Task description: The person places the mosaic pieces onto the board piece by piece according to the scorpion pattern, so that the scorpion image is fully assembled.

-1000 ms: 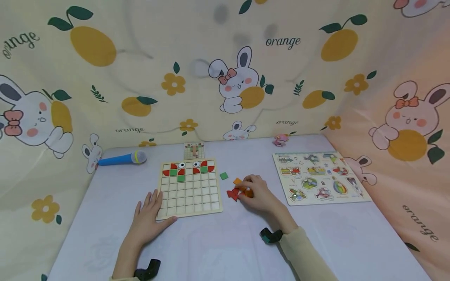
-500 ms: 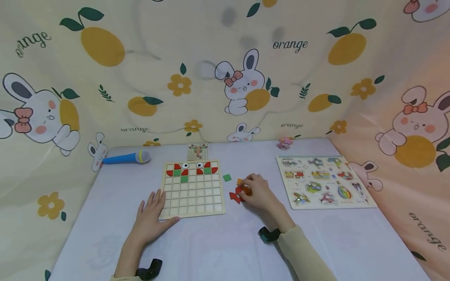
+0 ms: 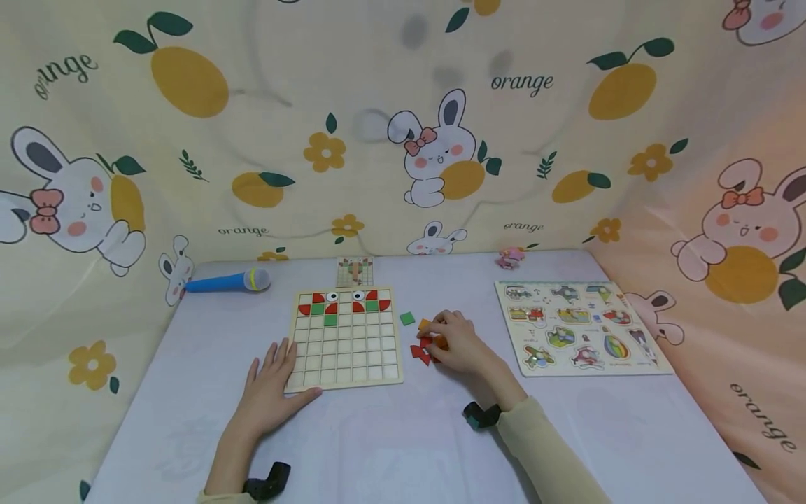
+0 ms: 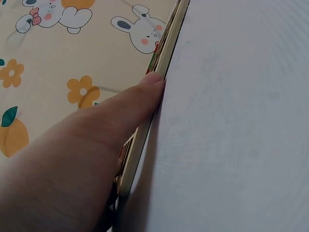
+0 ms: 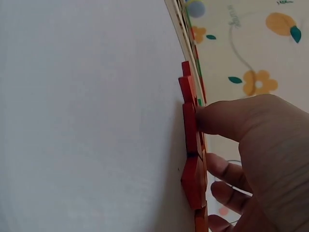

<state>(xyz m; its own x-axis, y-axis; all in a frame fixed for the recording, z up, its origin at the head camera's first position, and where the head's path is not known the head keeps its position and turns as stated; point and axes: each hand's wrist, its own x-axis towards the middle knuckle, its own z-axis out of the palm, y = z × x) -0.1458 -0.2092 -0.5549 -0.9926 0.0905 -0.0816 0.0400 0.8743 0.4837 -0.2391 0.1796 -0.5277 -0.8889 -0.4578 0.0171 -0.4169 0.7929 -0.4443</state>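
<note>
A wooden grid board (image 3: 352, 353) lies flat on the table, with red, green and eye-printed tiles in its upper rows. My left hand (image 3: 269, 383) rests along its left side, fingers spread; in the left wrist view the thumb lies against the board's edge (image 4: 135, 162). To the right of the board, my right hand (image 3: 462, 346) is over a small pile of red pieces (image 3: 420, 354) and orange pieces (image 3: 425, 326), partly hiding them. The right wrist view has the thumb touching a red block (image 5: 191, 128), the other fingers apart from it.
A green square tile (image 3: 407, 318) lies between board and pile. Behind the board is a small pattern card (image 3: 355, 271). A blue toy microphone (image 3: 217, 283) lies back left, a pink figurine (image 3: 510, 257) back right. A picture puzzle board (image 3: 590, 329) occupies the right side.
The head view has shifted slightly. My right hand stays over the pile, its fingers moving a little among the pieces. My left hand keeps its place on the board.
</note>
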